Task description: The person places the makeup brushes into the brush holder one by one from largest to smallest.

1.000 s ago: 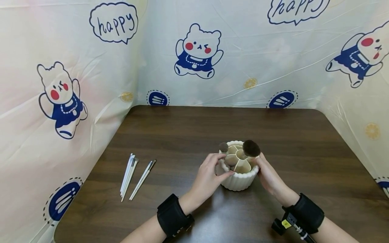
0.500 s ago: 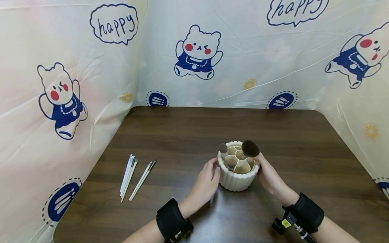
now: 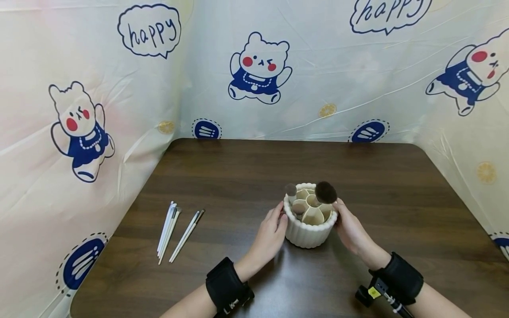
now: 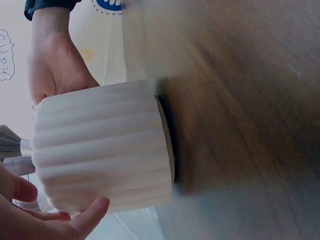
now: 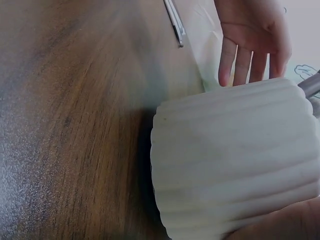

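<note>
A cream, ribbed brush holder (image 3: 308, 233) with inner compartments stands upright on the table. A large dark makeup brush (image 3: 326, 192) sticks up at its right rear, and smaller makeup brushes (image 3: 290, 190) stand toward its left side. My left hand (image 3: 267, 236) lies along the holder's left side, its fingers fairly straight in the right wrist view. On the opposite side my right hand (image 3: 351, 230) grips the holder near the rim; its fingertips are partly hidden behind the ribbed wall in the left wrist view.
Several slim pale-handled brushes (image 3: 169, 232) lie in a bunch on the dark wooden table (image 3: 238, 172), left of the holder. A smaller group of brushes (image 3: 187, 236) lies beside them. Printed sheets (image 3: 318, 79) hang behind and around the table.
My left hand has left the holder's front rim and moved to its left side. The holder has shifted slightly left and back, with my right hand still at its right side.
</note>
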Demonstrator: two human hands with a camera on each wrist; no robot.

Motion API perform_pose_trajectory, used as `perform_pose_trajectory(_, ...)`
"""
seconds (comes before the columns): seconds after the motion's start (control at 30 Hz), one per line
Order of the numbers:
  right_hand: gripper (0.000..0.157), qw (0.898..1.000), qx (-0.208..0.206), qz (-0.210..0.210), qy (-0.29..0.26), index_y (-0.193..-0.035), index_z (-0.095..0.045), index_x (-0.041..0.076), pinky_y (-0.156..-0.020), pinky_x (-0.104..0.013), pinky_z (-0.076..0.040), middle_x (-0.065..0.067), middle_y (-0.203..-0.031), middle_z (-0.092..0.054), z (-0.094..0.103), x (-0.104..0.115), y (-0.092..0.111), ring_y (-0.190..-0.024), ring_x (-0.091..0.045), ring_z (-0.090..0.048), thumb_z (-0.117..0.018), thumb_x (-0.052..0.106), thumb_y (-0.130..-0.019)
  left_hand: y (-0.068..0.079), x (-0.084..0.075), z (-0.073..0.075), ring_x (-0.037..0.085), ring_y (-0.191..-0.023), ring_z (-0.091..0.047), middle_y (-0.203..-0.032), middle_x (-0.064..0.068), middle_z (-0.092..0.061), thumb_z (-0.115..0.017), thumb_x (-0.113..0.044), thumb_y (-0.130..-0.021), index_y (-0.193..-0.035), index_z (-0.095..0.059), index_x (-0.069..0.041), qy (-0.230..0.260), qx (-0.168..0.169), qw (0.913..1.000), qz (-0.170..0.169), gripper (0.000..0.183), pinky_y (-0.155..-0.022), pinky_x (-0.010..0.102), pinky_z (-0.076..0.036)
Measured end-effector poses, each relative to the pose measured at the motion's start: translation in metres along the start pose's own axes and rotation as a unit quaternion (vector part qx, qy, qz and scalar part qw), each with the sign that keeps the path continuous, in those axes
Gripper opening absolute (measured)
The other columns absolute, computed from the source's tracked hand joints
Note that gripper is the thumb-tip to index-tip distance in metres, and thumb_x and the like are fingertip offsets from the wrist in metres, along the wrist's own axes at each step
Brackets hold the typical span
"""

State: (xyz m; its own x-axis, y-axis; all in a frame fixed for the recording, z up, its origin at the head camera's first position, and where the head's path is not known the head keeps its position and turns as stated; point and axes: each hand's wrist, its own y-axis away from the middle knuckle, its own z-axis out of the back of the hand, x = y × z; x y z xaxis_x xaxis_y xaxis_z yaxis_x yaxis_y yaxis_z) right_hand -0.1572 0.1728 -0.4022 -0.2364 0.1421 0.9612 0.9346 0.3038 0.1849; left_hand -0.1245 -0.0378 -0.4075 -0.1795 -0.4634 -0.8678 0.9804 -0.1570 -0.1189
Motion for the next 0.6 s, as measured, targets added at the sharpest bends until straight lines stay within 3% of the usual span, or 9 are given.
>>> perform_pose_trajectory(0.2, 0.057, 1.0, -0.008, -0.024, 0.015, -0.151, 0.008, 0.002, -0.121, -0.045, 0.0, -0.014, -0.159, 0.006, -0.002, 0.003, 0.0, -0.146, -0.023, 0.004, -0.017, 0.018, -0.103, -0.003, 0.004, 0.002, 0.034, -0.128, -0.049, -0.137, 0.023, -0.05, -0.036, -0.016, -0.103, -0.143, -0.037, 0.005, 0.006, -0.008, 0.9999, -0.005, 0.045, -0.106, 0.048, -0.04)
perform_pose_trajectory(0.3, 0.055, 0.999, -0.016, -0.035, 0.025, -0.152, 0.003, 0.005, -0.119, -0.039, -0.008, -0.011, -0.158, 0.0, -0.002, 0.007, -0.001, -0.144, -0.02, -0.003, -0.018, 0.02, -0.103, -0.001, 0.004, 0.002, 0.034, -0.131, -0.046, -0.141, 0.023, -0.046, -0.035, -0.017, -0.103, -0.145, -0.033, 0.004, 0.017, -0.004, 0.9997, 0.015, 0.047, -0.108, 0.048, -0.039)
perform_pose_trajectory(0.43, 0.054, 0.999, -0.008, -0.021, 0.042, -0.154, 0.0, 0.008, -0.115, -0.035, -0.012, -0.009, -0.16, -0.001, 0.001, 0.011, -0.003, -0.145, -0.02, -0.003, -0.015, 0.02, -0.103, 0.005, 0.001, -0.001, 0.035, -0.133, -0.043, -0.144, 0.024, -0.042, -0.034, -0.016, -0.103, -0.147, -0.027, 0.002, 0.04, -0.006, 0.9979, 0.05, 0.048, -0.109, 0.048, -0.038)
perform_pose_trajectory(0.6, 0.053, 0.999, 0.008, -0.01, 0.052, -0.154, -0.002, 0.009, -0.113, -0.028, -0.016, -0.009, -0.16, -0.002, 0.004, 0.014, -0.005, -0.146, -0.019, -0.002, -0.013, 0.022, -0.103, 0.01, -0.003, -0.005, 0.034, -0.132, -0.045, -0.142, 0.022, -0.044, -0.032, -0.011, -0.102, -0.143, -0.033, 0.003, 0.031, -0.007, 0.9984, 0.048, 0.043, -0.108, 0.049, -0.038)
